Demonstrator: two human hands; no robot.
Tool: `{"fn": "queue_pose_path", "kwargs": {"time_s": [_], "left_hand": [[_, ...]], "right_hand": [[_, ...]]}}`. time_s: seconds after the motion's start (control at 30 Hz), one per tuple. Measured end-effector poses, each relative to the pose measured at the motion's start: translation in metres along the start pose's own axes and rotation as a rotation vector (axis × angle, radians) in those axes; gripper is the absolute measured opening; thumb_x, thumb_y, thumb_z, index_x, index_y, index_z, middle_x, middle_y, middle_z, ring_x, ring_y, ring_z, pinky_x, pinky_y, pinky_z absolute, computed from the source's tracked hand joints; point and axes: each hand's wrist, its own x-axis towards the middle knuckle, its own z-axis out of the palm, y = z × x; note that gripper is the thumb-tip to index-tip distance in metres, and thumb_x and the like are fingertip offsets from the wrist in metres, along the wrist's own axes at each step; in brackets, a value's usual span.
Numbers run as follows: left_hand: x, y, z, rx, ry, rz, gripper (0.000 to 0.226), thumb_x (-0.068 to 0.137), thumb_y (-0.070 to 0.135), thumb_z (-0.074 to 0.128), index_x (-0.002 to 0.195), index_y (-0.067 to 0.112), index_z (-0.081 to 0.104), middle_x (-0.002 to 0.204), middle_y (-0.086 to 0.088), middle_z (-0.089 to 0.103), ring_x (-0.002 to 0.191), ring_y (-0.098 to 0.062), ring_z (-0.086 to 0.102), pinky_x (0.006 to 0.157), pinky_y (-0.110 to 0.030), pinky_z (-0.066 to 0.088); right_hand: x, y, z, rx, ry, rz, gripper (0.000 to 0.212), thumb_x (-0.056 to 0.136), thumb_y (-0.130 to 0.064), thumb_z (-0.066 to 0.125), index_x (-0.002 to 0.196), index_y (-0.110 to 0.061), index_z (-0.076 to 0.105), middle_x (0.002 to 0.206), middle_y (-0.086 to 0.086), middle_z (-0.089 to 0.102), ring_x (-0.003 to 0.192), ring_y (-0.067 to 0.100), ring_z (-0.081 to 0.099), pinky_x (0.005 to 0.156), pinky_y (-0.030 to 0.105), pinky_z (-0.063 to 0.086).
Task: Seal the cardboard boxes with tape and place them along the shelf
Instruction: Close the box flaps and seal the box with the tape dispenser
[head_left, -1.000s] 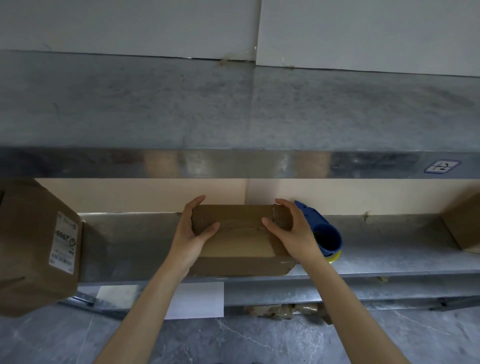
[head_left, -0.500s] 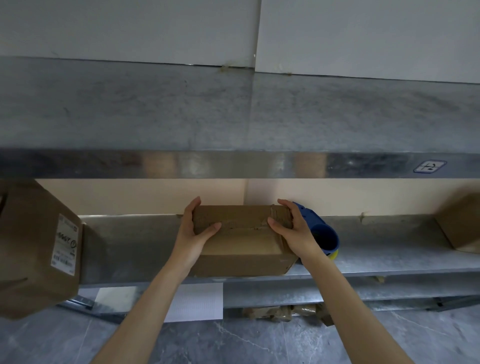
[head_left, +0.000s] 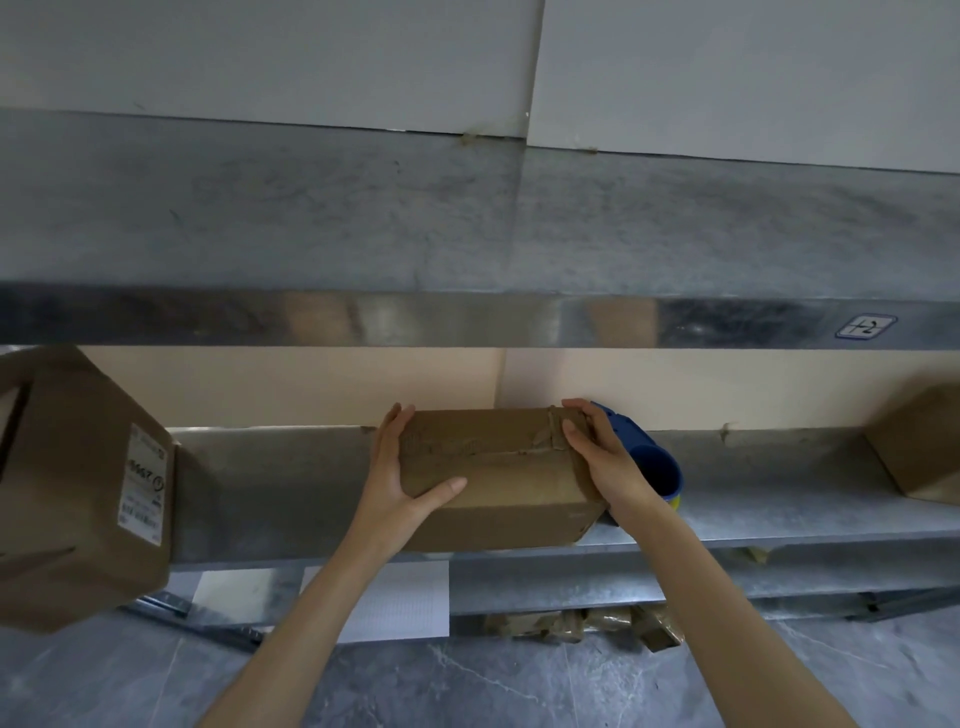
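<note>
Since a second ago you have pressed the top flaps down, so the gap that showed the inside is gone and the top lies flat under its wrinkled brown tape. Your left hand (head_left: 400, 483) clasps the left end of the cardboard box (head_left: 498, 467), fingers running up its left face and thumb laid across the near top edge. Your right hand (head_left: 602, 457) wraps the right end, fingers draped over the top and thumb resting on the taped seam. Both hands are clamped on the box, which sits between them on the lower shelf (head_left: 779, 499), its near face at the shelf's front lip. Just right of it, partly behind your right wrist, stands a blue tape dispenser (head_left: 649, 462). Farther left is a labelled box (head_left: 78, 493), and another box (head_left: 919, 452) sits at the far right of the shelf. White paper (head_left: 400, 603) lies on the floor below.
</note>
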Motion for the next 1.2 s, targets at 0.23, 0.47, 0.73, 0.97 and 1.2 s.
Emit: {"fn": "queue_pose_path", "kwargs": {"time_s": [0.23,0.47,0.73,0.97,1.2], "left_hand": [[-0.008,-0.003,-0.007,0.154,-0.024,0.061,0.104,0.066,0.069,0.074,0.149,0.053,0.012,0.159,0.031,0.001,0.145,0.004,0.012,0.114,-0.031,0.021],[-0.015,0.004,-0.016,0.236,0.079,0.018,0.093,0.063,0.079,0.070,0.141,0.053,0.027,0.147,0.028,0.036,0.133,-0.003,0.041,0.105,-0.032,0.042],[-0.019,0.024,0.000,0.476,0.441,-0.067,0.061,0.075,0.060,0.075,0.120,0.027,0.052,0.123,0.003,0.059,0.108,-0.023,0.060,0.083,-0.040,0.053],[-0.031,0.042,0.055,0.179,0.624,-0.128,0.065,0.076,0.030,0.084,0.124,0.005,0.049,0.124,-0.010,0.043,0.108,-0.022,0.050,0.088,-0.030,0.041],[-0.052,0.044,0.096,0.058,0.462,-0.097,0.062,0.082,0.028,0.080,0.131,0.017,0.045,0.132,0.000,0.051,0.122,-0.014,0.051,0.103,-0.040,0.048]], "right_hand": [[-0.003,-0.003,0.000,-0.063,0.010,-0.012,0.019,0.104,-0.042,0.038,0.108,-0.052,0.053,0.113,-0.020,0.055,0.101,0.002,0.052,0.084,0.022,0.045],[0.004,0.009,-0.015,-0.059,-0.107,-0.069,0.016,0.103,-0.019,0.047,0.118,-0.019,0.053,0.118,0.011,0.057,0.109,0.026,0.057,0.098,0.038,0.046],[-0.003,0.012,-0.042,-0.333,-0.276,-0.190,0.021,0.098,-0.024,0.058,0.117,-0.024,0.048,0.121,-0.001,0.056,0.115,0.014,0.053,0.102,0.030,0.042],[-0.021,0.009,-0.043,-0.455,-0.274,-0.424,0.029,0.101,-0.019,0.052,0.129,-0.024,0.048,0.118,-0.008,0.056,0.103,0.007,0.055,0.086,0.009,0.044],[-0.036,0.020,-0.044,-0.583,-0.215,-0.497,0.035,0.100,-0.024,0.051,0.134,-0.028,0.049,0.121,-0.005,0.049,0.092,0.015,0.059,0.083,0.035,0.051]]}}
